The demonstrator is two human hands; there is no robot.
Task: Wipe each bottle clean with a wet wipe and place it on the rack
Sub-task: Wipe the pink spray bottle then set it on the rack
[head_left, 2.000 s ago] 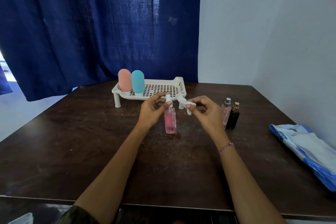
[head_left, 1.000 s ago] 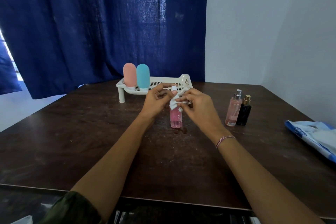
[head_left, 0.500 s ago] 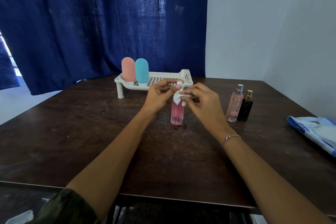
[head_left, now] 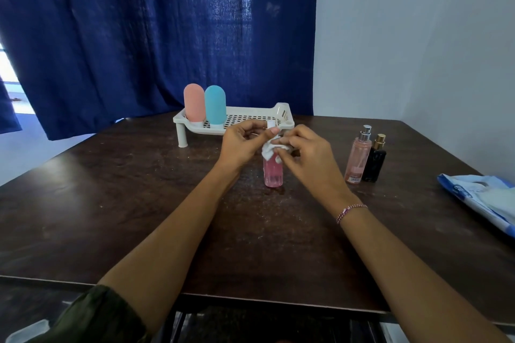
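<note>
A pink spray bottle (head_left: 273, 174) stands upright on the dark table (head_left: 139, 203) at its middle. My left hand (head_left: 243, 145) pinches the bottle's white cap from the left. My right hand (head_left: 308, 153) holds a crumpled white wet wipe (head_left: 269, 151) against the bottle's neck. Behind the hands stands the white perforated rack (head_left: 250, 117), with a pink bottle (head_left: 194, 103) and a blue bottle (head_left: 215, 104) upright at its left end. A clear pink spray bottle (head_left: 358, 156) and a black bottle (head_left: 374, 160) with a gold cap wait to the right.
A blue and white wet wipe pack (head_left: 485, 200) lies at the table's right edge. A dark blue curtain (head_left: 139, 36) hangs behind the table and a white wall (head_left: 418, 50) runs along the right.
My right hand brought the wipe from beside the bottle onto its neck and rubs there. The left hand kept its hold on the cap. The camera shifted slightly.
</note>
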